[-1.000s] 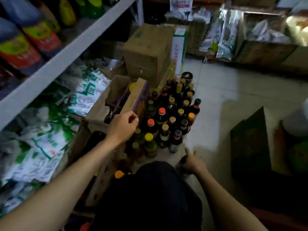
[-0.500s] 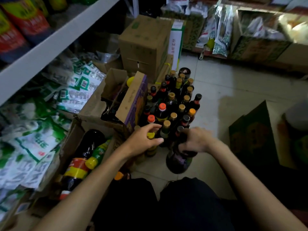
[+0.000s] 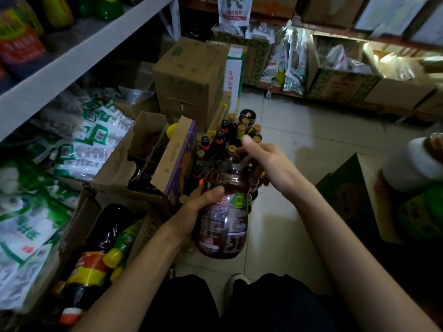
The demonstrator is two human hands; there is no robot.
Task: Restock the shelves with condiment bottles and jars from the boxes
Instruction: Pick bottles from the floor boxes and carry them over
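Note:
I hold a large dark condiment bottle (image 3: 225, 219) with a printed label, tilted above the floor at centre. My left hand (image 3: 203, 204) grips its side, thumb across the front. My right hand (image 3: 268, 166) is at the bottle's neck with the fingers curled behind it and the thumb sticking up. Just beyond stands a cluster of several small capped bottles (image 3: 230, 137) on the tiles. An open cardboard box (image 3: 167, 159) with a purple flap lies to their left. The white shelf board (image 3: 72, 51) runs overhead at left, with bottles on it.
A lower-left box holds large bottles lying down (image 3: 96, 248). Green-and-white packets (image 3: 84, 144) fill the bottom shelf. A closed carton (image 3: 191, 80) stands behind the cluster. A white-lidded jar (image 3: 417, 161) and a green box (image 3: 347, 188) are at right. Bare tiles (image 3: 311, 144) lie beyond.
My right hand lifted the large bottle off the floor toward me. My left hand left the box flap and took hold of the bottle's side.

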